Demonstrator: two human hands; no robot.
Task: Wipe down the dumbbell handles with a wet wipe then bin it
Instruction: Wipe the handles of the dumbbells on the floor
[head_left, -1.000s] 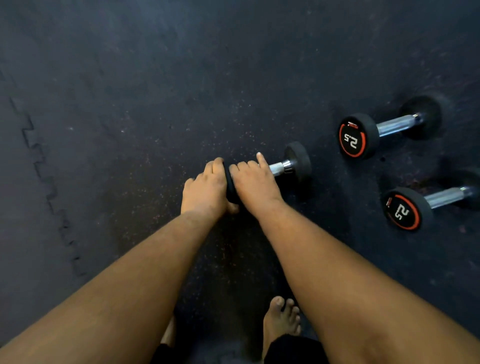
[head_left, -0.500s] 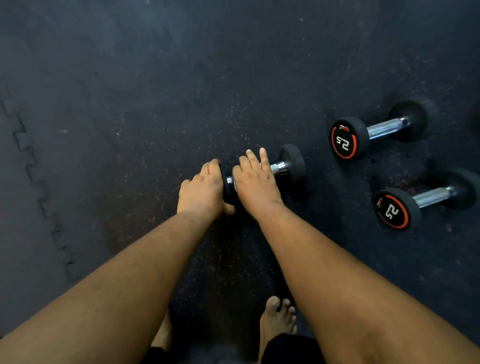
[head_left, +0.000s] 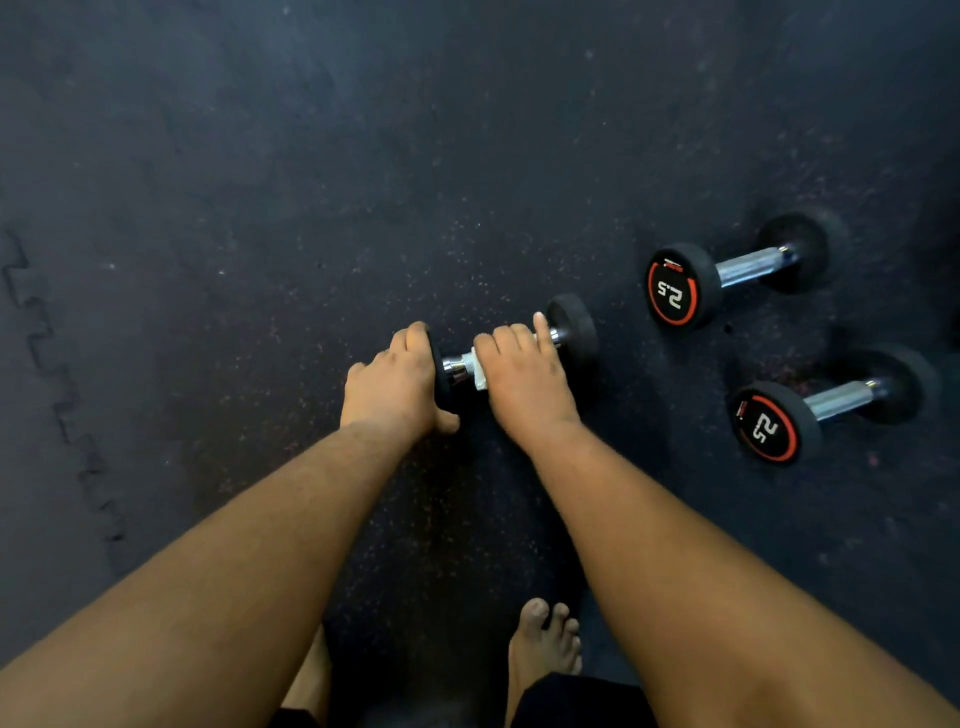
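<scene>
Both hands are set on the nearest dumbbell (head_left: 571, 327), which lies on the dark rubber floor (head_left: 311, 208). Its near black head is gripped by the left hand (head_left: 395, 384), fingers curled over the top and thumb tucked below. The chrome handle (head_left: 457, 366) is wrapped by the right hand (head_left: 524, 379), with a white wet wipe (head_left: 479, 370) pressed between the palm and the bar; only an edge of the wipe is seen beside the hand. A short bare stretch of chrome is left showing between the hands. Two more dumbbells marked 2.5 are laid to the right, well apart from the first: the farther one (head_left: 680, 288) and the nearer one (head_left: 769, 421). A bare foot (head_left: 545, 639) is seen at the bottom edge.
</scene>
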